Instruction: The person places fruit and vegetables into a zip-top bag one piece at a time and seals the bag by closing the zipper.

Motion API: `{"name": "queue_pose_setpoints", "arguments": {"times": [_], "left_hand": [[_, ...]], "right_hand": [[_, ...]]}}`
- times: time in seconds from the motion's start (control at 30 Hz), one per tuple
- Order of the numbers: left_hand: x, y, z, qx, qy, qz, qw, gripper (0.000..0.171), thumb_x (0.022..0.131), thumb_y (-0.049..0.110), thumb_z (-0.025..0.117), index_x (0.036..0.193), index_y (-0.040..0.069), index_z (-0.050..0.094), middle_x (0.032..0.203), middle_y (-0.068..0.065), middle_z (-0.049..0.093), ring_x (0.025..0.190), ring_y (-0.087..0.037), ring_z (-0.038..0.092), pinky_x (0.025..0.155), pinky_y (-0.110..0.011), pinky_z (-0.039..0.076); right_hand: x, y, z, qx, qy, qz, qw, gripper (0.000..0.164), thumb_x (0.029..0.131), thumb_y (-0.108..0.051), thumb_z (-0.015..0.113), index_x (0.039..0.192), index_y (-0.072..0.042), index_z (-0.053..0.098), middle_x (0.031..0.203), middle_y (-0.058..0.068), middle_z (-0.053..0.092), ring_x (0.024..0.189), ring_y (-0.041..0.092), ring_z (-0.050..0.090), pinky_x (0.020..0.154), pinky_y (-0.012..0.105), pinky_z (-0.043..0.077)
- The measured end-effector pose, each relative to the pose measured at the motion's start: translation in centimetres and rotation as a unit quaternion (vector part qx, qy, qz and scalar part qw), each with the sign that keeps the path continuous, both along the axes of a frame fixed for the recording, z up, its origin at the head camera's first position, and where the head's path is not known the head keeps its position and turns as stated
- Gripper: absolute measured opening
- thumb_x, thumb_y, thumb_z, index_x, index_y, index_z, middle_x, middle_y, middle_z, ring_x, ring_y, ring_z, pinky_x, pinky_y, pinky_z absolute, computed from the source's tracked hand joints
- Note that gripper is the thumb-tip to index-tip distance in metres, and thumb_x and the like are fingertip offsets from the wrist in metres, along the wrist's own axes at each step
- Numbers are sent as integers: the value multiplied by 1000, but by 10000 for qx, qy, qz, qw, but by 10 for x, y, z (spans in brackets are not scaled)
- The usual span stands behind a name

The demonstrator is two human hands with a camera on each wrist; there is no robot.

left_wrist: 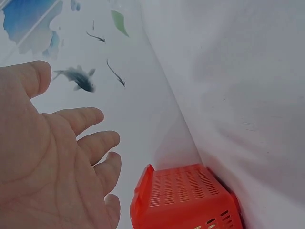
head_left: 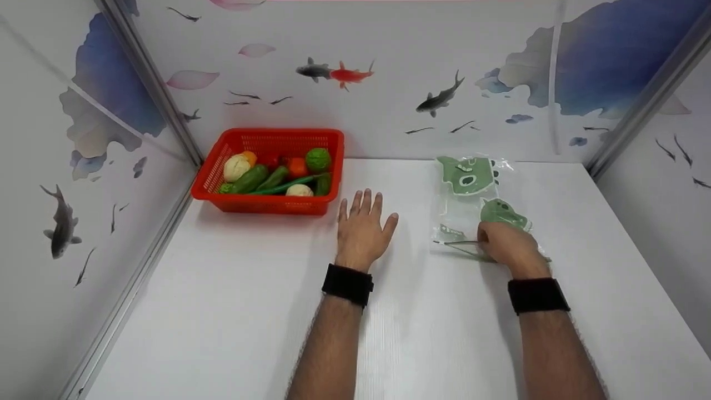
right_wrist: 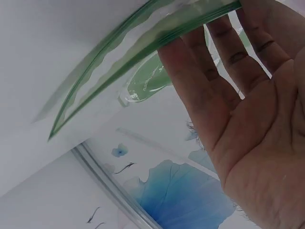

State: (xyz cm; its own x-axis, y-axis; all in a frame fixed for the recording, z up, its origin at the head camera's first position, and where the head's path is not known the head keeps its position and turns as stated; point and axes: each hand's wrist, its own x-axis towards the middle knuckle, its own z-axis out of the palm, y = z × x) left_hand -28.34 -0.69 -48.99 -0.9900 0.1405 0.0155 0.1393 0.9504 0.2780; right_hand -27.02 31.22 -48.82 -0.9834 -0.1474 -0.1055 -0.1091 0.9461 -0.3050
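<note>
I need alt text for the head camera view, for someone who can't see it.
A person's right hand grips the near edge of a green-printed clear plastic bag lying on a white table. The left hand, fingers extended, is near a red basket of vegetables at the left.

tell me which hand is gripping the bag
The right hand: it grips the clear bag at its near end. The left hand, near the red basket, holds nothing.

In the head view, the back wall [head_left: 389, 33] carries a printed red fish [head_left: 350, 74] at 12 o'clock and a blue patch [head_left: 616, 61] at 2 o'clock. A grey metal post [head_left: 149, 80] stands at 10 o'clock; a dark fish [head_left: 63, 226] is at 9 o'clock
</note>
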Motion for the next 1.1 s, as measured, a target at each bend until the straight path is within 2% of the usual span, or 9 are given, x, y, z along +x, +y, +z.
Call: {"name": "queue_pose_setpoints", "arguments": {"times": [0.17, 0.4, 0.53, 0.67, 0.8, 0.97, 1.03, 1.1], "left_hand": [[0, -2, 0, 17, 63, 15, 10000, 75, 125, 60, 39, 187, 19, 33, 196, -7, 30, 186, -28, 22, 154, -56, 10], [-1, -2, 2, 54, 4, 54, 10000, 76, 124, 61, 39, 188, 20, 30, 197, -6, 27, 187, -28, 20, 154, -57, 8], [-2, -3, 2, 112, 173, 62, 9998, 75, 124, 59, 41, 187, 19, 33, 196, -7, 31, 186, -28, 24, 154, -58, 12], [-2, -2, 3, 142, 247, 71, 9996, 74, 124, 59, 42, 186, 19, 35, 195, -7, 33, 185, -28, 25, 153, -59, 14], [-2, -2, 6, 69, 253, 104, 9996, 74, 124, 59, 42, 187, 21, 34, 195, -6, 32, 185, -28, 25, 153, -59, 16], [-4, -5, 9, 205, 446, 109, 9987, 72, 124, 56, 45, 186, 19, 37, 195, -7, 35, 185, -28, 27, 153, -58, 18], [-5, -8, 10, 290, 533, 137, 9981, 70, 124, 54, 47, 185, 19, 39, 194, -6, 37, 185, -28, 28, 153, -57, 19], [-5, -13, 10, 350, 613, 170, 9974, 69, 124, 52, 50, 184, 19, 41, 193, -7, 38, 184, -29, 29, 153, -57, 19]], "right_hand": [[-5, -7, 4, -265, 756, -276, 9964, 7, 110, -6, 75, 113, -1, 78, 103, 21, 82, 89, 41, 77, 71, 58, 61], [-7, -27, 22, -696, 1411, -754, 9847, 8, 111, -6, 74, 115, 0, 77, 110, 25, 86, 91, 44, 82, 69, 56, 61], [-8, -38, 35, -978, 1903, -988, 9718, 9, 111, 0, 72, 117, 4, 77, 111, 29, 85, 93, 46, 83, 72, 57, 63], [-5, -44, 45, -1200, 2372, -1139, 9573, 13, 113, 3, 67, 125, 8, 67, 110, 35, 81, 91, 50, 83, 69, 56, 63], [1, -41, 54, -1189, 2358, -1179, 9573, 14, 116, 3, 61, 129, 6, 60, 114, 36, 77, 98, 52, 82, 72, 57, 64], [7, -33, 67, -1221, 2184, -1202, 9607, 17, 116, 5, 58, 132, 7, 65, 125, 36, 75, 115, 54, 77, 87, 63, 64], [8, -31, 70, -1280, 2227, -1178, 9592, 18, 115, 7, 59, 130, 8, 69, 126, 37, 75, 115, 54, 77, 87, 60, 64], [9, -29, 72, -1341, 2239, -1134, 9586, 19, 115, 8, 60, 129, 9, 72, 125, 37, 75, 112, 53, 78, 82, 48, 65]]}}
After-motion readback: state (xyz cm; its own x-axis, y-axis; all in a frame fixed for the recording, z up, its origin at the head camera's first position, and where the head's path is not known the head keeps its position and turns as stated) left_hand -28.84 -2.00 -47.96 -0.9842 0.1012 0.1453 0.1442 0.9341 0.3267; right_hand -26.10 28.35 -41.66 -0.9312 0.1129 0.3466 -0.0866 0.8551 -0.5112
